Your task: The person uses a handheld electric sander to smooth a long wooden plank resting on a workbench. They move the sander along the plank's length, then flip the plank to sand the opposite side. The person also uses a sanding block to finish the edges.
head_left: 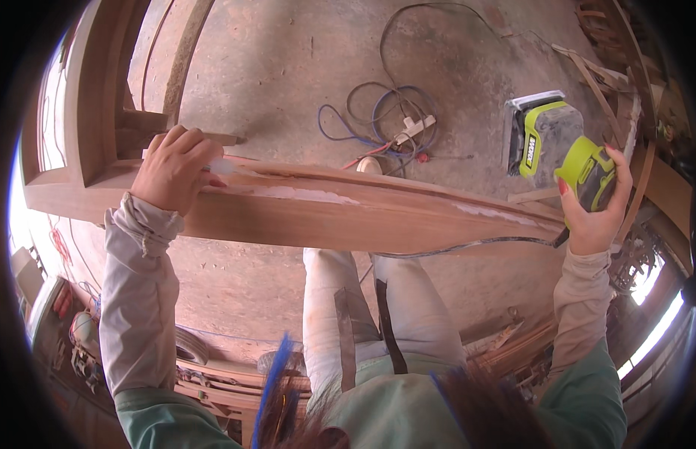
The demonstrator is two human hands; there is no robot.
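Note:
A long reddish-brown wooden beam (288, 221) lies across in front of me, with whitish patches (299, 195) along its grooved upper side. My left hand (173, 168) is closed at the beam's left part, around a whitish translucent object (234, 166); only its ends show, so its kind is unclear. Over the beam's right end, my right hand (596, 213) grips the lime-green end of a dusty electric sander (553, 138). The sander is tilted, its flat pad facing away to the left. Its dark cord (475, 245) runs along the beam's near edge.
Upright wooden frame parts (101, 97) join the beam at the left. A white power strip (415, 129) with coiled cables (363, 112) lies on the concrete floor (288, 75) beyond. Wooden pieces (598, 90) lean at the right. More timber (213, 389) is stacked behind my legs.

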